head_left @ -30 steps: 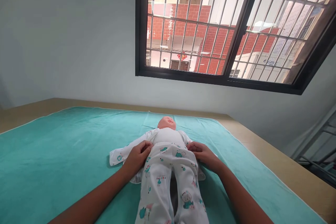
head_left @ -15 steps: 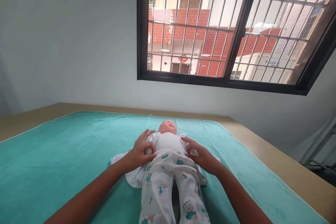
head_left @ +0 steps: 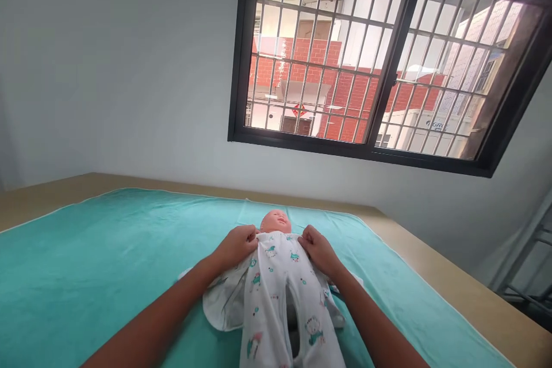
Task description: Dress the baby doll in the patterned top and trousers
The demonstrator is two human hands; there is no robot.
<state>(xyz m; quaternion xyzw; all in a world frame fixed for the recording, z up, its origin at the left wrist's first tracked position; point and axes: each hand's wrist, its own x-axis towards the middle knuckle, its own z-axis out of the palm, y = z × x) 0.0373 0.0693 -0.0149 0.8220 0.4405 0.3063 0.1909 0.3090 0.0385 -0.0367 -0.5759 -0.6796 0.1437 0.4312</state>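
A baby doll [head_left: 276,221] lies on its back, its head toward the wall. White baby pants [head_left: 280,259] with green and pink prints cover its front, the waistband drawn up to just below the chin. My left hand [head_left: 238,244] grips the left end of that waistband with curled fingers. At the opposite end, my right hand [head_left: 318,247] is closed on the waistband too. Spread out under the doll is a white garment [head_left: 222,305], showing at both sides of the pants. The doll's body is hidden behind the pants.
A green cloth [head_left: 129,264] covers most of the wooden tabletop [head_left: 435,259]. Behind it rises a pale wall [head_left: 129,69] with a barred, dark-framed window [head_left: 297,141]. A grey metal frame [head_left: 524,253] stands at the right edge.
The waistband has moved up from the doll's waist to below its chin, covering the white chest. Both hands have closed on it. The view has tilted slightly upward.
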